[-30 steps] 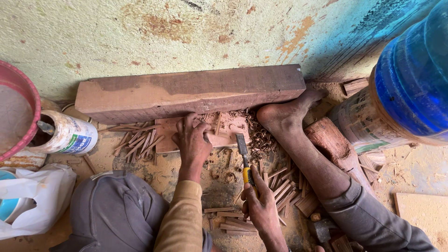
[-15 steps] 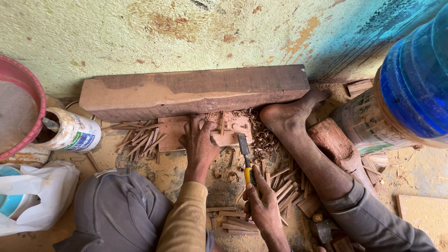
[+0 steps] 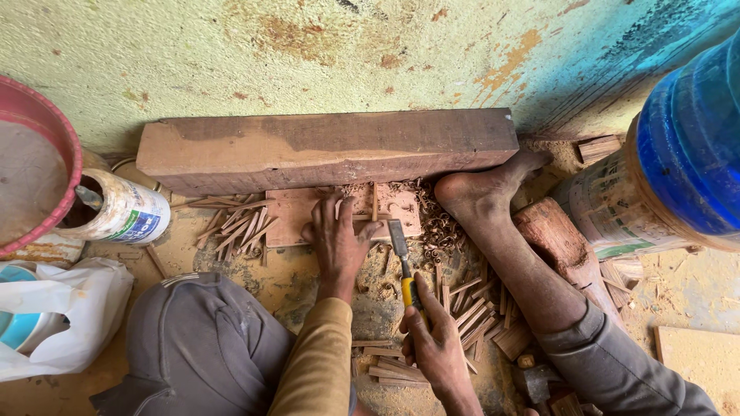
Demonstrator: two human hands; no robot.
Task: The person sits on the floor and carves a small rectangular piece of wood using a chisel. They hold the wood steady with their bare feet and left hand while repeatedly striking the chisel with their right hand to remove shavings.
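At the far left a pink plastic basin (image 3: 35,181) shows its curved rim, its inside dusty and bare. Beside it a round can (image 3: 123,212) lies on its side, its white paper label carrying a green and blue patch; the mouth is dark and its contents cannot be made out. Below lies a crumpled white plastic bag (image 3: 65,316) with something blue inside.

Along the stained, flaking wall lies a long squared timber beam (image 3: 324,146), reddish brown and rough. Thin split wood sticks (image 3: 235,227) are scattered in front of it. A flat reddish board (image 3: 293,216) lies against the beam, covered with curled shavings (image 3: 432,219).

The left hand (image 3: 339,243) presses down on the board, fingers spread and flat, pinning a thin upright sliver of wood. Just right of it, the right hand (image 3: 435,339) is closed tightly around the yellow handle of a chisel (image 3: 401,254), whose steel blade points at the board's lower edge.

A bare foot (image 3: 478,192) braces against the beam's end. Past it lie a chunky red wood block (image 3: 559,239) and a pail with a printed paper label (image 3: 609,216), with a glossy blue drum (image 3: 694,131) at the right edge.
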